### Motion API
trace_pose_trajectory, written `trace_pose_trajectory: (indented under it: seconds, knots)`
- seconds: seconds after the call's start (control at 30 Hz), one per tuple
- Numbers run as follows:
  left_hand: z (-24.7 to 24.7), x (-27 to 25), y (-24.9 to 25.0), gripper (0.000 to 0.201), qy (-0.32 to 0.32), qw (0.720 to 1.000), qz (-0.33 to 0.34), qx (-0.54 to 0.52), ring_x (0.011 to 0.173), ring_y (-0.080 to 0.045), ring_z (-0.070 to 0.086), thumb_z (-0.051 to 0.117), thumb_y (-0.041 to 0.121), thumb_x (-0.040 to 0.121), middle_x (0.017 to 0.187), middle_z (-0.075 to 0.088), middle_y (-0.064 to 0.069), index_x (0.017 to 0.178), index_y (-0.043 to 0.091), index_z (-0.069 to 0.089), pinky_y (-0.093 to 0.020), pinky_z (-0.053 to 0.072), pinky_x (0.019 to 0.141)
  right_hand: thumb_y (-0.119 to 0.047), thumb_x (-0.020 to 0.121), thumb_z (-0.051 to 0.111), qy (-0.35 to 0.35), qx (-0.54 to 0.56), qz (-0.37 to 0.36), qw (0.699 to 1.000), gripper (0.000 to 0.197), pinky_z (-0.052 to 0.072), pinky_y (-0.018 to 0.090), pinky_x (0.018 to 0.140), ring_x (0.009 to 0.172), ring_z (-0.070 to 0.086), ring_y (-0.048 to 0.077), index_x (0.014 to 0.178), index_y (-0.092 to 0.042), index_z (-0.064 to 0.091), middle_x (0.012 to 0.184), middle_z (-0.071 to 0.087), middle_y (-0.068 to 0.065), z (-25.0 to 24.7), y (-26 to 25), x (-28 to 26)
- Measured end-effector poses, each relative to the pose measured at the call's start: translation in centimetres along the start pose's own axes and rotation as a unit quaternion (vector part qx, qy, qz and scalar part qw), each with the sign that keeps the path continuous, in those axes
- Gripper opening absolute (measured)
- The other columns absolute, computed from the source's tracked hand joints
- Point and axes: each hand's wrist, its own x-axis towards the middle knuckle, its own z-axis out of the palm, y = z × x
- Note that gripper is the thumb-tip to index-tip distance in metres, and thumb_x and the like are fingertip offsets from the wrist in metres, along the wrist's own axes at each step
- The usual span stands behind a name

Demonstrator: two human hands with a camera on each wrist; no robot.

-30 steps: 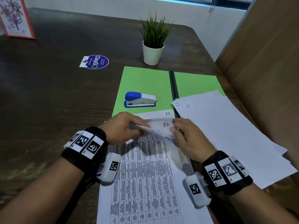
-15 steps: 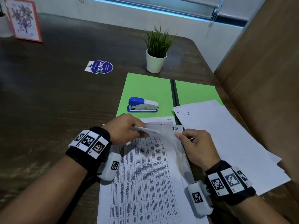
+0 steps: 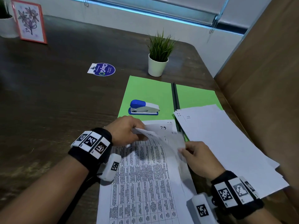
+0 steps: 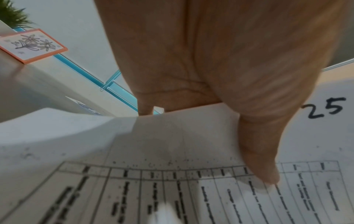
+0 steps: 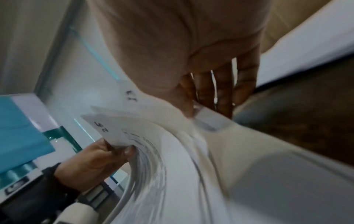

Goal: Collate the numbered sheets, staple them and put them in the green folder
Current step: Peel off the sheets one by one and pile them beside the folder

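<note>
A stack of numbered sheets (image 3: 142, 183) with printed tables lies in front of me, its top end on the open green folder (image 3: 145, 91). My left hand (image 3: 137, 130) pinches the lifted top corners of several sheets. In the left wrist view its thumb (image 4: 258, 151) lies on a printed sheet marked 25 (image 4: 325, 107). My right hand (image 3: 182, 150) pinches the right edge of one curled-up sheet (image 3: 171, 139). The right wrist view shows its fingers (image 5: 210, 91) on that edge. A blue and white stapler (image 3: 144, 107) sits on the folder's left half.
A second pile of white sheets (image 3: 226, 143) covers the folder's right half and overhangs the table edge. A small potted plant (image 3: 159, 52) stands behind the folder. A round sticker (image 3: 102, 69) and a framed flower picture (image 3: 29, 20) lie further left. A brown panel (image 3: 267, 78) walls the right side.
My right hand has slid from the sheets' top corner down the right edge toward me, curling one sheet up. My left hand keeps its pinch at the top.
</note>
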Motion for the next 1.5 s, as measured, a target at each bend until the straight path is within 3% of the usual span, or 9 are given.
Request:
trace_pose_trajectory:
  seconds: [0.23, 0.47, 0.57, 0.73, 0.9, 1.0, 1.2, 1.33, 1.5]
  knots:
    - [0.3, 0.2, -0.2, 0.011, 0.042, 0.999, 0.000, 0.022, 0.090, -0.006, 0.068, 0.079, 0.035, 0.082, 0.096, 0.073, 0.016, 0.092, 0.032, 0.077, -0.039, 0.057, 0.086, -0.013, 0.090, 0.069, 0.297, 0.076, -0.020, 0.952, 0.009, 0.039, 0.003, 0.055, 0.050, 0.052, -0.012, 0.083, -0.008, 0.072, 0.063, 0.065, -0.010, -10.0, -2.7, 1.7]
    - [0.4, 0.6, -0.2, 0.007, 0.039, 0.999, 0.005, 0.022, 0.094, -0.006, 0.067, 0.077, 0.034, 0.084, 0.099, 0.073, 0.018, 0.092, 0.032, 0.077, -0.040, 0.056, 0.090, -0.075, 0.075, 0.060, 0.465, 0.003, -0.081, 0.881, 0.030, 0.059, 0.036, 0.077, 0.069, 0.064, -0.001, 0.082, -0.049, 0.070, 0.081, 0.068, -0.019, -20.2, -7.2, 2.3]
    - [0.5, 0.5, -0.2, 0.005, 0.039, 0.999, 0.005, 0.021, 0.093, -0.006, 0.067, 0.076, 0.033, 0.085, 0.097, 0.073, 0.017, 0.090, 0.032, 0.077, -0.040, 0.056, 0.088, -0.051, 0.091, 0.061, 0.479, -0.148, -0.166, 0.849, 0.023, 0.053, 0.041, 0.067, 0.072, 0.066, 0.022, 0.089, -0.032, 0.073, 0.080, 0.071, -0.001, -16.9, -9.3, 0.9]
    - [0.5, 0.4, -0.2, 0.007, 0.041, 0.999, -0.001, 0.013, 0.092, -0.005, 0.068, 0.077, 0.033, 0.084, 0.097, 0.074, 0.017, 0.091, 0.032, 0.076, -0.039, 0.056, 0.088, -0.008, 0.077, 0.070, 0.281, -0.408, -0.172, 0.851, 0.023, 0.029, 0.027, 0.042, 0.052, 0.054, 0.033, 0.058, -0.010, 0.057, 0.061, 0.055, 0.009, -8.6, -8.2, 0.6]
    - [0.5, 0.3, -0.1, 0.006, 0.034, 0.999, 0.000, 0.017, 0.093, -0.005, 0.068, 0.076, 0.035, 0.085, 0.098, 0.073, 0.018, 0.091, 0.034, 0.076, -0.041, 0.057, 0.088, -0.012, 0.062, 0.074, 0.008, -0.506, -0.062, 0.860, 0.012, 0.029, 0.023, 0.048, 0.053, 0.059, 0.027, 0.068, -0.015, 0.065, 0.066, 0.060, 0.005, -1.8, -3.4, 2.8]
    - [0.5, 0.3, 0.1, 0.006, 0.032, 0.999, 0.000, 0.015, 0.094, -0.004, 0.067, 0.076, 0.034, 0.086, 0.099, 0.073, 0.019, 0.092, 0.034, 0.076, -0.041, 0.057, 0.089, -0.020, 0.092, 0.047, -0.021, -0.517, -0.013, 0.856, 0.022, 0.042, 0.030, 0.068, 0.092, 0.065, 0.028, 0.103, -0.018, 0.065, 0.102, 0.066, 0.004, -0.9, -1.8, 4.4]
    - [0.5, 0.3, 0.2, 0.009, 0.031, 0.999, -0.003, 0.019, 0.096, -0.004, 0.066, 0.076, 0.035, 0.086, 0.101, 0.072, 0.019, 0.095, 0.033, 0.077, -0.040, 0.056, 0.090, -0.030, 0.095, 0.046, -0.036, -0.462, 0.103, 0.880, 0.029, 0.046, 0.033, 0.082, 0.106, 0.062, 0.031, 0.115, -0.013, 0.059, 0.116, 0.065, 0.009, -2.4, -1.0, 6.7]
    - [0.5, 0.2, 0.3, 0.009, 0.031, 0.999, -0.001, 0.018, 0.097, -0.005, 0.067, 0.076, 0.034, 0.085, 0.102, 0.072, 0.019, 0.094, 0.033, 0.077, -0.041, 0.056, 0.091, -0.026, 0.093, 0.047, -0.050, -0.364, 0.166, 0.915, 0.025, 0.044, 0.034, 0.078, 0.103, 0.061, 0.033, 0.107, -0.010, 0.060, 0.116, 0.064, 0.012, -3.1, -0.1, 7.3]
    - [0.5, 0.1, 0.3, 0.009, 0.027, 0.999, 0.000, 0.019, 0.099, -0.006, 0.067, 0.077, 0.033, 0.085, 0.104, 0.072, 0.018, 0.094, 0.032, 0.077, -0.041, 0.056, 0.091, -0.067, 0.095, 0.035, -0.092, -0.292, 0.181, 0.935, 0.059, 0.049, 0.038, 0.083, 0.090, 0.060, 0.028, 0.073, -0.014, 0.051, 0.089, 0.061, 0.007, -3.8, 0.8, 7.1]
